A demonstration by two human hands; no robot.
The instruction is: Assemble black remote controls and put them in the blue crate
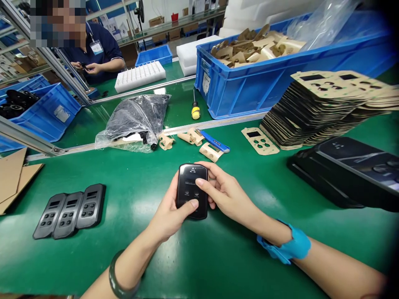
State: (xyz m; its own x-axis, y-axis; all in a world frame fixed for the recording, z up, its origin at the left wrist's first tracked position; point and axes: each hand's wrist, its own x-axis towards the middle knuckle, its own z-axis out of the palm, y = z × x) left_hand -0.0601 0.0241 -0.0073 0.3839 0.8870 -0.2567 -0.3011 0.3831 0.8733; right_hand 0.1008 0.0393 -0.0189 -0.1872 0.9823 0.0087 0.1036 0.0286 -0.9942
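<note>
Between both hands I hold a glossy black handheld device casing [188, 174], raised just over the green table with its face toward me. My left hand [173, 211] wraps its left side, the thumb lying on the lower face. Gripping the right edge, my right hand [222, 189] presses its thumb on the middle of the face; its other fingers are partly hidden behind. To the left lie three dark grey casings [70, 211] side by side, with small windows and buttons. At the right are black glossy-faced casings [352, 166] in a row.
A tall stack of backed panel stickers [311, 112] stands right, a single sticker [260, 141] beside it. Ahead lie peeled paper scraps [210, 153], a blue utility knife [215, 142], a screwdriver [195, 110] and a plastic bag [137, 118]. Behind are a blue bin [240, 91] and a co-worker [106, 54].
</note>
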